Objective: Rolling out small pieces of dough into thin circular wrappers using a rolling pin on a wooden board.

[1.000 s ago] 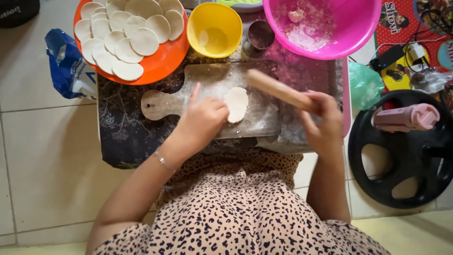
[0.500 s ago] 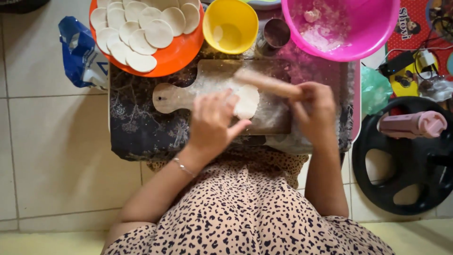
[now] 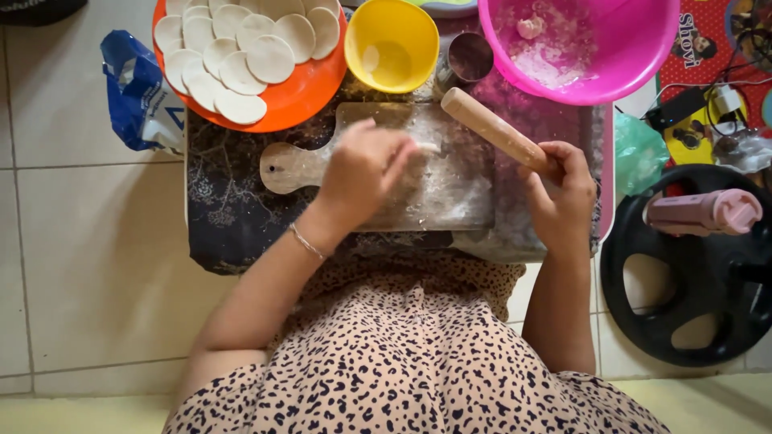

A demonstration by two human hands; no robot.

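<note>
My left hand (image 3: pixel 363 173) sits over the middle of the floured wooden board (image 3: pixel 450 189), fingers bunched and pinching at a thin piece of dough (image 3: pixel 427 148) whose pale edge just peeks out past my fingertips; the rest of the dough is hidden under the hand, so I cannot tell its full shape. My right hand (image 3: pixel 560 193) is closed around the lower end of the wooden rolling pin (image 3: pixel 492 128), near the right edge of the board. The pin is tilted, its free end pointing up and left toward the far edge of the board, lifted off the dough rather than lying across it.

The board rests on a dark patterned tray (image 3: pixel 229 213), its handle pointing toward the tray's left edge. At the tray's far left corner stands an orange plate (image 3: pixel 297 100) stacked with overlapping round dough discs (image 3: pixel 241 48). Just beside it, along the far edge, is a yellow bowl (image 3: pixel 392 44), then a small dark cup (image 3: pixel 470 56), and at the far right corner a large pink basin (image 3: pixel 635 56) dusted with flour and holding a small lump of dough. Off the tray's left edge lies a blue plastic bag (image 3: pixel 133 92) on the tiled floor; off the right edge sits a black round pan (image 3: pixel 683 321) with a pink cylinder (image 3: pixel 704 213) lying on it
</note>
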